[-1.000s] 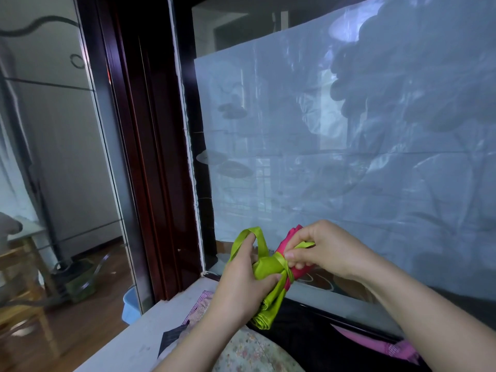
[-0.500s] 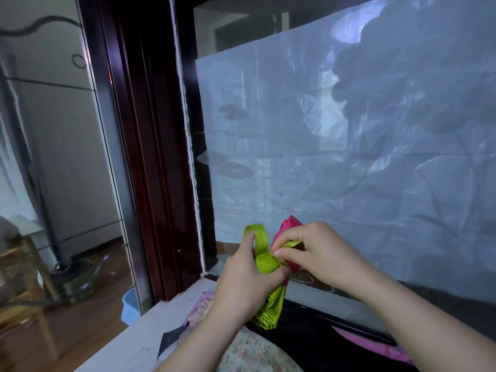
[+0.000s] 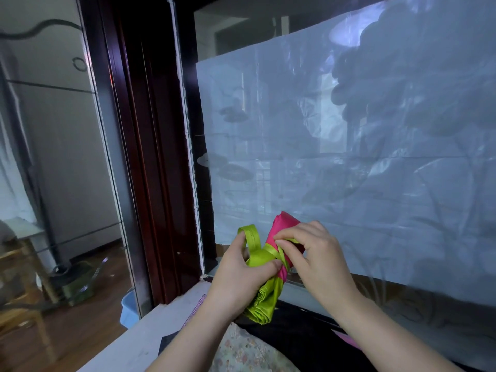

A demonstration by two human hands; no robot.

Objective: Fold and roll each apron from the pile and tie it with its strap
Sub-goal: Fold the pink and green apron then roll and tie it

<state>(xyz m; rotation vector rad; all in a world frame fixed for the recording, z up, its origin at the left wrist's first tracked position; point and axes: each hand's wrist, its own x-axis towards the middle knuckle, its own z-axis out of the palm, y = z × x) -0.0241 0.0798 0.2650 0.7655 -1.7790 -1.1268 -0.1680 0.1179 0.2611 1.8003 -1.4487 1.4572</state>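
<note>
While the left hand (image 3: 239, 275) curls its fingers round the green lower half of the rolled apron (image 3: 280, 226), thumb raised beside a stiff green loop (image 3: 252, 233) that stands up from the roll, the right hand (image 3: 322, 261) pinches the thin green strap (image 3: 272, 250) between thumb and forefinger and holds it against the pink upper half; both hands are grasping, neither is free. The roll hangs in the air before the lower left corner of the window (image 3: 349, 157), tilted, pink end up towards the glass and green end down. A second ago the right hand held the strap end out to the side and the loop stood wider; now that hand sits close on the roll, the strap lies tight across the middle and the loop has narrowed. I take it that a turn of the strap has been drawn snug and the knot is being made, so this apron looks nearly done; whether the knot is closed I cannot tell. Below the window, nearer the person, lie a black cloth (image 3: 300, 334) and a floral cloth (image 3: 241, 350), probably more of the pile; a pale ledge (image 3: 126, 345) runs below the window's left corner; left of the window stands a dark red frame (image 3: 153, 157), with a blue tub (image 3: 128, 308) on the floor beyond.
</note>
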